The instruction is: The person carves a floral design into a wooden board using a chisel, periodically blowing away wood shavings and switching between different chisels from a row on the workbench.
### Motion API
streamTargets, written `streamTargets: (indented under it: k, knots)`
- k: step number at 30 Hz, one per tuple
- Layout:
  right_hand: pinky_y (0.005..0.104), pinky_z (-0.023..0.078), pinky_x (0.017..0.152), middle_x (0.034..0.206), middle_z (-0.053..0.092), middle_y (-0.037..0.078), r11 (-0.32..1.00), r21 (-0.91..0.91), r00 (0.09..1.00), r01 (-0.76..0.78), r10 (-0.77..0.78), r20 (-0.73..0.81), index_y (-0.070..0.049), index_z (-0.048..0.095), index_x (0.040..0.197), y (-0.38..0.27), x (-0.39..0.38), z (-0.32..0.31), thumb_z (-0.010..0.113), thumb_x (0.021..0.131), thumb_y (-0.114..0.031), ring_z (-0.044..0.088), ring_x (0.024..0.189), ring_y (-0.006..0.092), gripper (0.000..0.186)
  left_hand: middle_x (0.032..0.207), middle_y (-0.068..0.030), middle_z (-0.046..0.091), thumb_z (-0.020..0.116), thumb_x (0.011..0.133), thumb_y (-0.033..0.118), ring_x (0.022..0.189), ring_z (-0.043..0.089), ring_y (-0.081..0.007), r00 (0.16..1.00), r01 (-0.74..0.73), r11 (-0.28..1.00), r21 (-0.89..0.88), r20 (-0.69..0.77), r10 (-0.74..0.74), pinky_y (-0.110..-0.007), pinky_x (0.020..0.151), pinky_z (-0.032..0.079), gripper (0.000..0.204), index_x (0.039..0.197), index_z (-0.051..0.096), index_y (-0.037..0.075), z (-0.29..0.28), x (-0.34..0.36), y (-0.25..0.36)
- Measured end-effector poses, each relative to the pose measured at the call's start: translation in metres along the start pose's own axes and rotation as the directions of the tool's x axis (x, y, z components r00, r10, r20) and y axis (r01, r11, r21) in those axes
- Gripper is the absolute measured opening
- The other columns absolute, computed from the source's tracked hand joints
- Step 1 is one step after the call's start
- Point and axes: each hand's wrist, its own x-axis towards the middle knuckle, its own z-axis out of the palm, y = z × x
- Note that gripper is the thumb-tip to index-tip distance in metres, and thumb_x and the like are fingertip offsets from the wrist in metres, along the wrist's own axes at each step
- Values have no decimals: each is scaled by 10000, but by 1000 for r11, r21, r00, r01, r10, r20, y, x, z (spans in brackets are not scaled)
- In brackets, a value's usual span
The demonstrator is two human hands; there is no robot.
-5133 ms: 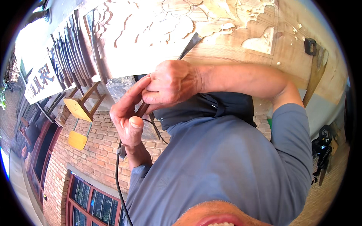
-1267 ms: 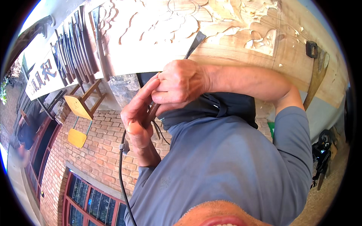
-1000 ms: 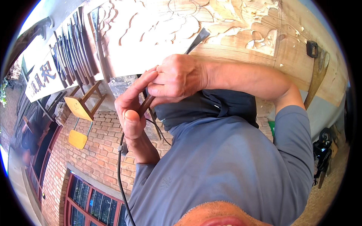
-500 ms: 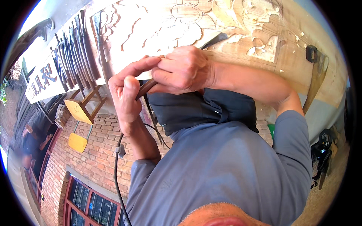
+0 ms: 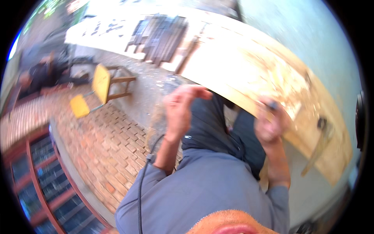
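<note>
My right hand (image 5: 270, 124) is raised at the near edge of a carved wooden board (image 5: 224, 80), closed around a carving chisel (image 5: 272, 105). Only the chisel's dark end shows clearly; blur and the fingers hide the rest. My left hand (image 5: 180, 113) hangs in the air left of my lap, its fingers loosely bent and apart, with nothing visible in them. Bright light washes out most of the board's relief. Pale wood shavings (image 5: 286, 84) lie on its right part.
A row of chisels (image 5: 161, 39) lies left on the bench, a single one (image 5: 187, 54) beside it. A wooden-handled tool with a dark head (image 5: 317, 150) rests at the right end. A yellow chair (image 5: 101, 84) stands on the brick floor; beyond it is another person (image 5: 44, 74).
My hands, together on the chisel before, have come apart. The chisel stays in my right hand, which moved right; the left has let go. The view has turned, showing more floor and bench.
</note>
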Motion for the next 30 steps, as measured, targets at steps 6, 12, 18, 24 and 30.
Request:
streamTargets:
  k: [6,12,18,24,30]
  knots:
    - [399,653,924,1184,727,203,918,47,900,-394,396,-183,132,623,1247,34,-47,-100,569,1117,-11,745,1022,276,201,997,-105,799,647,1113,147,950,750,-141,990,11,965,-263,140,27,-284,865,601,245,1145,774,-59,10,-28,34]
    - [346,667,844,1207,763,167,850,-157,848,-504,452,-276,88,638,1278,21,-34,-143,562,1154,-147,773,1059,255,276,944,-110,801,722,1077,216,900,762,-138,898,-364,852,-376,101,428,-284,812,614,269,1133,793,-37,-7,-27,138]
    - [341,669,860,1190,766,203,835,-38,773,-549,489,-404,84,648,1301,13,-39,-162,630,1121,-130,776,1036,257,280,786,-82,773,778,976,216,713,756,-156,326,-896,276,-348,-93,941,-297,624,582,224,897,776,7,36,-8,256]
    - [377,656,951,1167,741,226,916,23,711,-401,328,-622,123,629,1218,18,-47,-204,666,1058,24,757,1025,271,192,875,-132,804,898,895,141,733,761,-182,327,-935,331,127,670,666,-284,607,562,227,1024,810,-23,20,12,230]
    - [368,642,950,1143,740,223,944,-35,650,-329,200,-733,118,618,1170,46,-44,-212,699,1026,64,761,1010,265,173,909,-110,809,806,980,118,817,765,-196,871,-369,764,529,484,85,-328,761,590,131,1058,827,15,-12,-2,14]
